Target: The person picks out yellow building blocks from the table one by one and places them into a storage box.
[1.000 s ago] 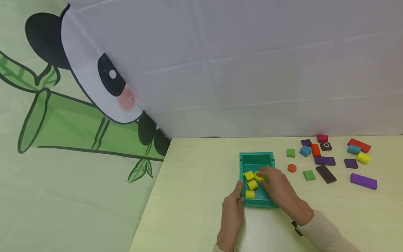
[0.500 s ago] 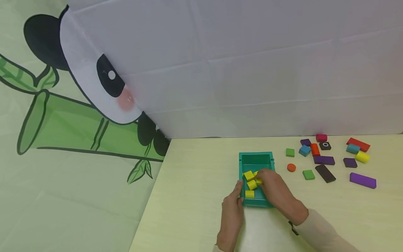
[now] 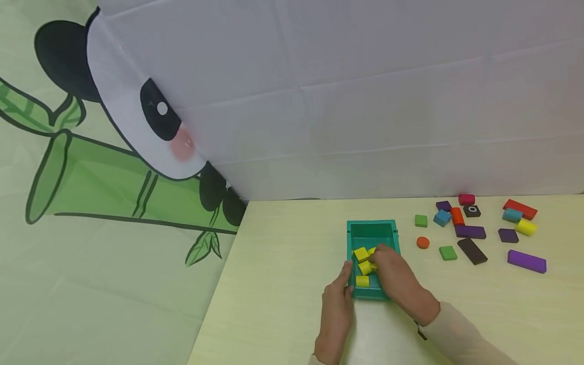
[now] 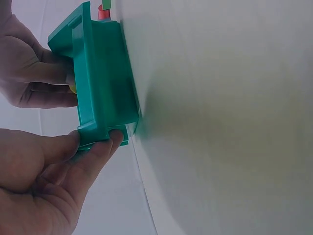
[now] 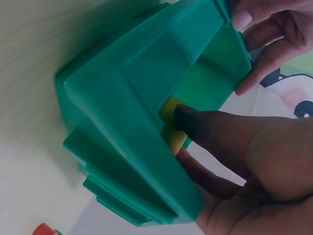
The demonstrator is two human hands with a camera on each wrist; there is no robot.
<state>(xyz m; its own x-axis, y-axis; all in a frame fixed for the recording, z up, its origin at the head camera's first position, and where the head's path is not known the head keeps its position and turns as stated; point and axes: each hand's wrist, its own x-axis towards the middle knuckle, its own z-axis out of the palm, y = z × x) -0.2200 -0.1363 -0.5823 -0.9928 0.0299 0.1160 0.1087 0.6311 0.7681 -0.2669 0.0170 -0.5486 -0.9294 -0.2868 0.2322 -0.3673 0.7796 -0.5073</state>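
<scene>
A teal plastic bin (image 3: 373,231) stands on the table with several yellow blocks (image 3: 362,281) inside. My left hand (image 3: 335,314) holds the bin's left side; in the left wrist view its thumb and fingers pinch the rim. My right hand (image 3: 401,279) reaches over the bin's right wall into it. Seen from the right wrist, its thumb lies against a yellow block (image 5: 170,128) and a finger is on the far side, so the block is pinched. In the head view, that hand partly covers the blocks nearest to it.
Right of the bin lie loose coloured blocks: green squares (image 3: 448,253), an orange disc (image 3: 423,243), a dark brown plank (image 3: 472,251), a purple bar (image 3: 526,261), a yellow cylinder (image 3: 526,227) and others. A white cloth (image 3: 365,101) hangs behind the table.
My right hand has shifted slightly left and down inside the bin, its fingers closing in on a yellow block there. My left hand stays on the bin's left side.
</scene>
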